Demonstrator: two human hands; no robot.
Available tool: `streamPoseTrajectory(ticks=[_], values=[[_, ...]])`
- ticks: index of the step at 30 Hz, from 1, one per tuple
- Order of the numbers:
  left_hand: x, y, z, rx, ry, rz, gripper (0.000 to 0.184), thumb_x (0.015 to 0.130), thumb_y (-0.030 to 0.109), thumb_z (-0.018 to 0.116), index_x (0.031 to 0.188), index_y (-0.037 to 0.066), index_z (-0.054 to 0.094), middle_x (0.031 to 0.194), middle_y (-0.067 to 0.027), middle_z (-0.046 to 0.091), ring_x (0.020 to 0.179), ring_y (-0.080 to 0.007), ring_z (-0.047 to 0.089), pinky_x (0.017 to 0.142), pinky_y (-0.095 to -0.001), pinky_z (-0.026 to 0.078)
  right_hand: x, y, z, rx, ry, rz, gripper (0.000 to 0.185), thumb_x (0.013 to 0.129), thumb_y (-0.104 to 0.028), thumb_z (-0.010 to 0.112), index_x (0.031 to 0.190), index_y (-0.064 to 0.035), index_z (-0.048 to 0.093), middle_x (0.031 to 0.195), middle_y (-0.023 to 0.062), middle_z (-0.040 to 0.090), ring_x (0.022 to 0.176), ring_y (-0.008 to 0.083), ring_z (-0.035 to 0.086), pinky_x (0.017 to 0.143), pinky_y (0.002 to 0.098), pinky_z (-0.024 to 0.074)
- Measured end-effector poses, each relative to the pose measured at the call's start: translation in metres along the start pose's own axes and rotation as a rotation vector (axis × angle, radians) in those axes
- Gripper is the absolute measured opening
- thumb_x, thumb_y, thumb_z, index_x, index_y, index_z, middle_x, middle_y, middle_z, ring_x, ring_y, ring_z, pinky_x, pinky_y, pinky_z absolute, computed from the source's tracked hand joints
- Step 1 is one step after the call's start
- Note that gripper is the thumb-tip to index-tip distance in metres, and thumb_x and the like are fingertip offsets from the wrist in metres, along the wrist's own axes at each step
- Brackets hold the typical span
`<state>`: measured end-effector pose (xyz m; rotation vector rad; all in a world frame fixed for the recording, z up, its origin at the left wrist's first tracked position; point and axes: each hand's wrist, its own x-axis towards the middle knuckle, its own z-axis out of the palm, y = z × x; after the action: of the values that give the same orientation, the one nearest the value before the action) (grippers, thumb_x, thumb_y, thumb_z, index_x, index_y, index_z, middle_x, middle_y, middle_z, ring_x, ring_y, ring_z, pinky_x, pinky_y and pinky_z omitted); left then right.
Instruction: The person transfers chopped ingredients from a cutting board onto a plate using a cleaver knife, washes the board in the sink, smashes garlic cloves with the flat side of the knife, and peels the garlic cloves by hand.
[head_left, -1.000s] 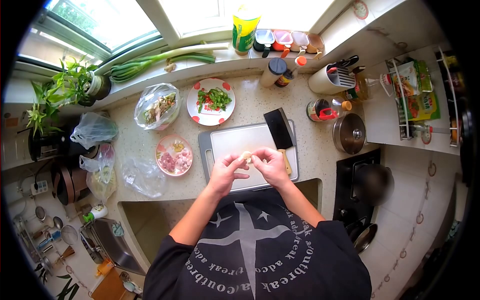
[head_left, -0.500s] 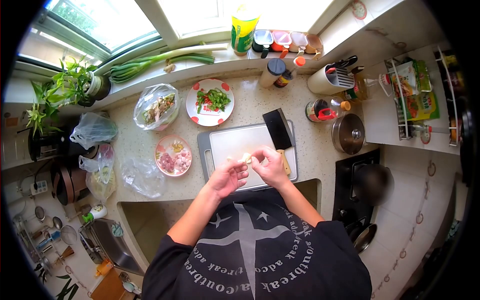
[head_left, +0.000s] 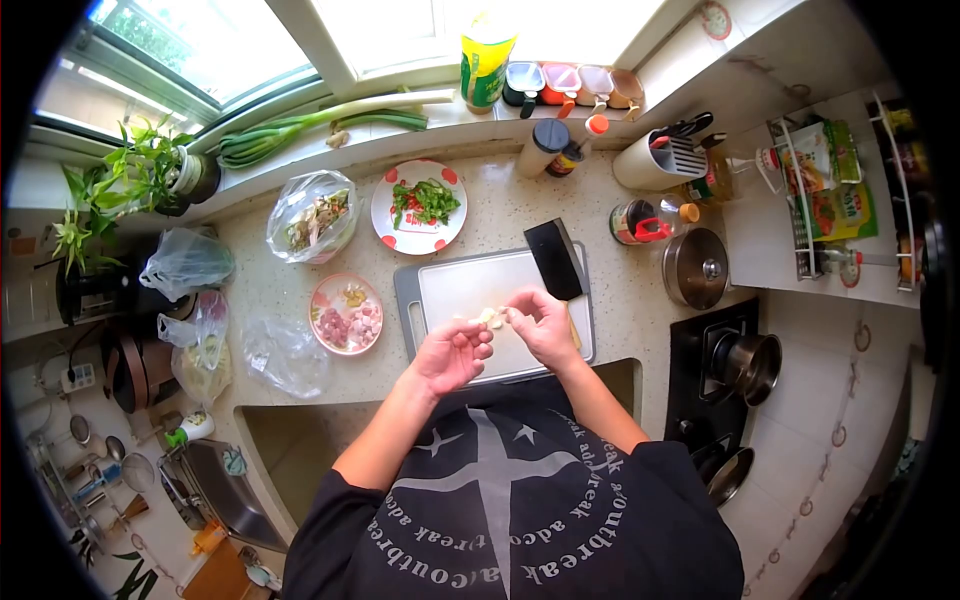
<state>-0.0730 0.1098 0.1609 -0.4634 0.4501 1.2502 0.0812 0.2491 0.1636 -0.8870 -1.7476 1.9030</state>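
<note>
Small pale pieces that look like garlic cloves (head_left: pixel 489 316) are between my fingertips, over the cutting board (head_left: pixel 470 280). My left hand (head_left: pixel 452 356) pinches the garlic from the left, its other fingers curled. From the right, my right hand (head_left: pixel 541 328) pinches at it with thumb and forefinger. The exact grip on each piece is too small to make out. A cleaver with a dark blade (head_left: pixel 556 258) lies on the board's right side, its wooden handle partly hidden behind my right hand.
Left of the board stand a bowl of cut meat (head_left: pixel 346 326), a plate of chopped peppers (head_left: pixel 450 230) and a bag of scraps (head_left: pixel 312 215). A lidded pot (head_left: pixel 696 268), a knife block (head_left: pixel 660 160) and a stove pan (head_left: pixel 752 370) are at right. Spring onions (head_left: pixel 290 133) lie on the sill.
Both hands stay over the board with small finger movements. My right fingers have shifted slightly around the garlic, and more of the pale pieces shows between the hands.
</note>
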Motion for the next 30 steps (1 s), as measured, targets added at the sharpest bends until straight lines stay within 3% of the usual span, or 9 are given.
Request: streamPoseTrajectory(ticks=[4,12,15,19,25,30], values=[[-0.002,0.001,0.005,0.043,0.046,0.029,0.017,0.097,0.021,0.056,0.099,0.006,0.064,0.087,-0.0022,0.064,0.076,-0.0142,0.065,0.057,-0.0276,0.057,0.0,-0.007,0.007,0.226,-0.045,0.022,0.023,0.089,-0.003,0.068,0.111,-0.0013,0.065,0.095,0.0027,0.068,0.08,0.0092,0.062,0.076,0.026,0.0512],[-0.003,0.003,0.002,0.1,0.019,0.016,0.019,0.097,0.025,0.06,0.099,0.007,0.066,0.09,-0.0019,0.067,0.075,-0.014,0.067,0.056,-0.0285,0.056,0.002,-0.022,0.008,-0.191,-0.058,-0.197,0.012,0.086,-0.001,0.073,0.098,-0.0001,0.071,0.086,0.0055,0.067,0.072,0.0108,0.06,0.067,0.0254,0.0488],[-0.006,-0.004,0.013,0.355,0.238,0.195,0.021,0.098,0.026,0.064,0.1,0.006,0.067,0.093,-0.0031,0.068,0.076,-0.0135,0.068,0.057,-0.0291,0.058,0.001,-0.024,0.008,-0.206,-0.045,-0.185,0.008,0.086,-0.002,0.073,0.094,0.0003,0.072,0.083,0.0059,0.067,0.07,0.0116,0.06,0.066,0.0256,0.0486],[-0.006,-0.008,0.017,0.628,0.335,0.36,0.021,0.098,0.022,0.066,0.105,0.002,0.068,0.097,-0.0064,0.068,0.08,-0.0128,0.068,0.062,-0.0283,0.062,-0.001,-0.024,0.006,-0.24,-0.031,-0.109,0.005,0.089,-0.003,0.072,0.094,-0.0007,0.071,0.086,0.0041,0.069,0.074,0.0104,0.062,0.066,0.0248,0.0493],[-0.004,-0.014,0.018,0.689,0.304,0.495,0.018,0.098,0.017,0.067,0.104,0.001,0.068,0.095,-0.0064,0.067,0.079,-0.0128,0.068,0.063,-0.0291,0.062,-0.008,-0.01,0.013,0.285,-0.001,0.22,0.009,0.095,-0.007,0.068,0.1,0.0,0.069,0.09,0.0046,0.071,0.077,0.0088,0.062,0.069,0.0245,0.0505],[-0.005,-0.015,0.024,0.593,0.308,0.508,0.016,0.098,0.017,0.067,0.102,0.001,0.068,0.094,-0.0062,0.067,0.078,-0.0124,0.067,0.062,-0.0285,0.062,-0.014,-0.003,0.025,0.477,0.043,0.225,0.01,0.096,-0.008,0.067,0.102,0.0003,0.068,0.089,0.004,0.069,0.075,0.009,0.061,0.069,0.0243,0.0491]])
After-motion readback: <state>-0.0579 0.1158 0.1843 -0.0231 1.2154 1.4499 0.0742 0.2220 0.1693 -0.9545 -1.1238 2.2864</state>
